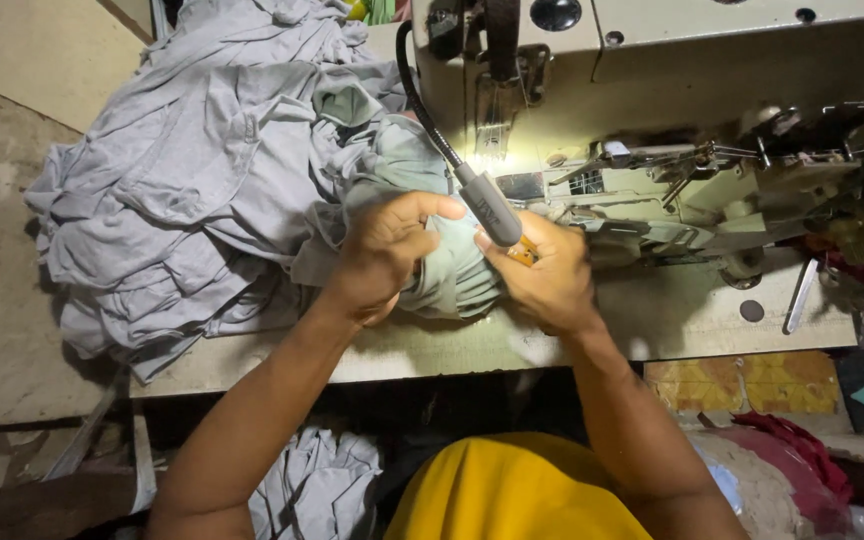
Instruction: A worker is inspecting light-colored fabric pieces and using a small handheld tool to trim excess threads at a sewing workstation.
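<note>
Both hands grip grey-green cloth (452, 275): left hand (382, 250) bunching it, right hand (547, 280) pinching edge w/ small orange tool (522, 253), sewing machine (672, 150) just beyond.

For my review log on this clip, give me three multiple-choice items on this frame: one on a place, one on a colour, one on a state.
1. Where does the big pile of grey fabric lie?
A. left of the hands
B. on the sewing machine
C. on the floor at right

2. What colour is the person's top?
A. red
B. yellow
C. white

3. What state is the gooseneck lamp in?
A. removed
B. off
C. lit

Answers:
1 A, the pile covers the table to the left of the left hand.
2 B, yellow cloth shows at the bottom edge.
3 C, bright light falls on the sewing machine by the right hand.
</note>
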